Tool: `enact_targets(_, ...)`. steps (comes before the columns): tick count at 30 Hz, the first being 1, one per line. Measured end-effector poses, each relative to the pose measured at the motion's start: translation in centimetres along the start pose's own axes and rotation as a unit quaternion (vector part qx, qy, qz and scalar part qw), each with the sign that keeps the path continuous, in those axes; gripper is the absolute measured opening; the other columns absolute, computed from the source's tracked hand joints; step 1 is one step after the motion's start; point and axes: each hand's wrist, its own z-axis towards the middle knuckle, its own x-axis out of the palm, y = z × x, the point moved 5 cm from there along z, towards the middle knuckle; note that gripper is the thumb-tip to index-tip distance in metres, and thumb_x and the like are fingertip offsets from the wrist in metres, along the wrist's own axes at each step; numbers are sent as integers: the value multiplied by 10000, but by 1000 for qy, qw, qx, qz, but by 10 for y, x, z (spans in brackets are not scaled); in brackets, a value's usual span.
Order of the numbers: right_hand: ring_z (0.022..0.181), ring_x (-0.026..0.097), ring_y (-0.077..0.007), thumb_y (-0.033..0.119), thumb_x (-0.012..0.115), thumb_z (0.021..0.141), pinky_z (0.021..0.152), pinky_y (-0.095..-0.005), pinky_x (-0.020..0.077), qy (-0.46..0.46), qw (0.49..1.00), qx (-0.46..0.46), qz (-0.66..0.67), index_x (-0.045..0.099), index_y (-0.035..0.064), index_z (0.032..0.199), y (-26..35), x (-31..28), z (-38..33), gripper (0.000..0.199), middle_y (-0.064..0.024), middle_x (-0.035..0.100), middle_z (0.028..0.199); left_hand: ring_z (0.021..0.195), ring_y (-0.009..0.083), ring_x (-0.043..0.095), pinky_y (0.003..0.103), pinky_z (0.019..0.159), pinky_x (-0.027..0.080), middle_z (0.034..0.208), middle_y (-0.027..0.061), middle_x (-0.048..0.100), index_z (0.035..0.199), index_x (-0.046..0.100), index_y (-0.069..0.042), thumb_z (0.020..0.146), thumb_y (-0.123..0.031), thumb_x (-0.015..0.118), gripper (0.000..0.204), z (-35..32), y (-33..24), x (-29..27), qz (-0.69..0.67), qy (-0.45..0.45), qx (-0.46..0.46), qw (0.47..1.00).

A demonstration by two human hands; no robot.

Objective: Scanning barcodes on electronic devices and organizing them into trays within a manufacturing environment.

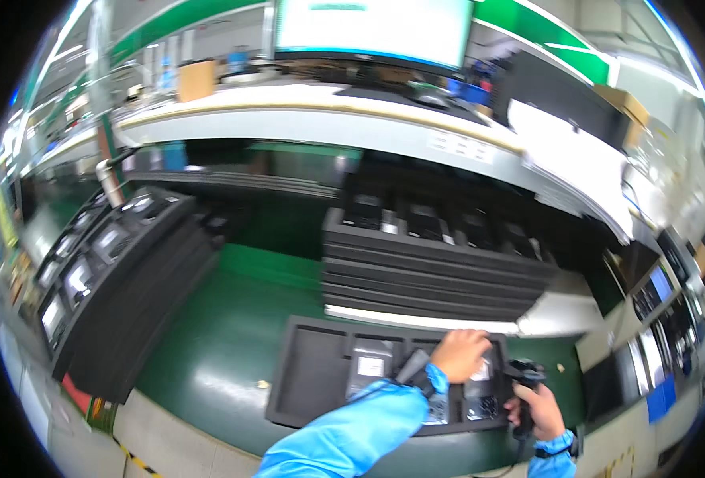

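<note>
A black foam tray (313,368) with compartments lies on the green worktop in front of me. Clear bags with white labels, such as one bagged item (370,368), sit in several of its compartments. My left hand (459,356) reaches over the tray's right part, palm down with its fingers curled together. What lies under those fingers is hidden; a bagged dark part (481,408) shows just below. In my right hand (540,410), beside the tray's right end, is a black handheld scanner (525,376), held by its grip with its head toward the tray.
Stacked black foam trays (432,271) stand behind, and another tall stack (137,295) is at left. Above runs a shelf (321,111) with a monitor (372,32) and hanging papers (567,159). Electronic equipment (647,350) stands at right. The scanner's cable trails toward the front edge.
</note>
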Motion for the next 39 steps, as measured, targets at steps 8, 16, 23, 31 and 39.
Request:
enact_targets(8,482,549,-142,159,688,878,426,-298,450,-190,971,-89,-113,602,41,927,-48,-59,67,153,-32,574,671,1344,341,454,483,1128,336,1396,138,539,1173,626,-60,865,-197,635,337,-18,0,-11,-31,19,-27,999)
enact_targets(16,467,538,-124,124,692,833,411,-291,426,-261,953,-96,-124,631,-6,877,-38,-49,55,150,-36,573,631,1167,349,604,443,1019,467,1196,159,669,1202,646,-49,943,-239,620,322,-60,16,-94,-120,42,-66,990)
enact_targets(23,860,709,-395,237,719,781,779,-450,527,-291,920,-137,-226,676,-82,982,-21,-46,60,380,-272,705,873,878,158,700,304,797,553,956,103,748,1021,740,-12,949,-118,678,143,-207,79,-254,-82,-55,-298,950)
enact_targets(31,691,631,-305,221,724,785,690,-429,493,-322,911,-137,-220,660,-89,936,-18,-50,38,351,-207,661,755,1189,350,569,432,999,478,1329,181,576,1247,613,-31,833,-85,672,422,-255,221,-332,224,-129,-340,904)
enact_targets(39,699,640,-329,222,722,781,694,-437,492,-314,912,-120,-237,673,-82,941,-16,-38,47,347,-214,662,752,1316,424,461,524,1072,421,1489,164,472,1449,448,-64,860,-231,676,653,-225,280,-325,364,-171,-434,806)
